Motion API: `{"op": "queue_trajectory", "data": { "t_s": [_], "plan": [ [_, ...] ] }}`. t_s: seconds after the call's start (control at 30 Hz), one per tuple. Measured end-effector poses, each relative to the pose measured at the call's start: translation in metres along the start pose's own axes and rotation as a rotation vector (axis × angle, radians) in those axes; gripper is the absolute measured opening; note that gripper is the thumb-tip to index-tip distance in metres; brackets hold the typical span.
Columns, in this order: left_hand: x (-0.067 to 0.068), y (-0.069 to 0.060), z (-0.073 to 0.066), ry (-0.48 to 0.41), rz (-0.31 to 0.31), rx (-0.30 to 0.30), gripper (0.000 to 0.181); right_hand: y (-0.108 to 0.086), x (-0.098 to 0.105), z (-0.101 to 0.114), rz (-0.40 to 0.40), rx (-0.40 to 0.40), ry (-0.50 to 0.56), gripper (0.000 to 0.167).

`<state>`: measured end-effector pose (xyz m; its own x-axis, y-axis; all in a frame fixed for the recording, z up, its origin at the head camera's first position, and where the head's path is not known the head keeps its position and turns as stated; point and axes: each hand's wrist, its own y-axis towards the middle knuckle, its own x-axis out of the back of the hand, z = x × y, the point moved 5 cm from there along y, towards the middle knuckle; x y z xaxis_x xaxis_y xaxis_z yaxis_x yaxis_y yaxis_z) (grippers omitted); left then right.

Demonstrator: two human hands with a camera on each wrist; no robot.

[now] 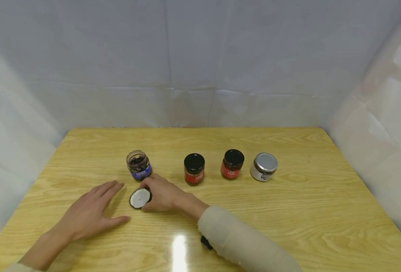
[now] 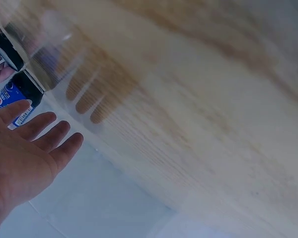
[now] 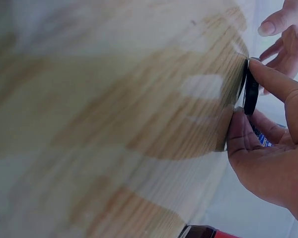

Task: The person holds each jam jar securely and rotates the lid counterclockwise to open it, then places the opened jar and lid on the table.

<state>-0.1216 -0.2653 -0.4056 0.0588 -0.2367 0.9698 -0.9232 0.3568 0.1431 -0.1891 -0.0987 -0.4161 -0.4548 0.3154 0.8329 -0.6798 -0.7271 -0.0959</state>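
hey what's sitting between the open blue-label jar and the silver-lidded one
In the head view, one red-labelled jar and another red-labelled jar, both black-lidded.

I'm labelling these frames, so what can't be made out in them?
Head view: lid, outer face turned away from the camera.
Head view: dark object, partly covered by the right sleeve.
Head view: fine print on the silver-lidded jar, too small to read.
Right wrist view: black-and-red jar, cut off by the bottom edge.
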Motion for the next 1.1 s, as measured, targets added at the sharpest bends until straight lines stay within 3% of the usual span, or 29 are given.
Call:
{"op": "queue_trajectory", "data": {
  "t_s": [0.37, 0.63, 0.9, 1.1],
  "plan": [
    [0.002, -0.001, -0.004, -0.001, 0.003, 0.008, 0.089, -0.003, 0.0, -0.001, 0.006, 0.002, -0.007, 0.058],
    [0.008, -0.001, -0.014, 0.003, -0.017, 0.0, 0.089, -0.012, 0.008, -0.004, 0.051, -0.007, 0.044, 0.067],
    [0.017, 0.0, -0.024, 0.046, -0.117, -0.045, 0.085, -0.03, 0.03, 0.0, 0.081, 0.065, -0.013, 0.06],
    [0.03, 0.003, -0.036, 0.035, -0.27, -0.11, 0.077, -0.055, 0.061, 0.006, 0.031, 0.17, -0.053, 0.054]
  ]
}}
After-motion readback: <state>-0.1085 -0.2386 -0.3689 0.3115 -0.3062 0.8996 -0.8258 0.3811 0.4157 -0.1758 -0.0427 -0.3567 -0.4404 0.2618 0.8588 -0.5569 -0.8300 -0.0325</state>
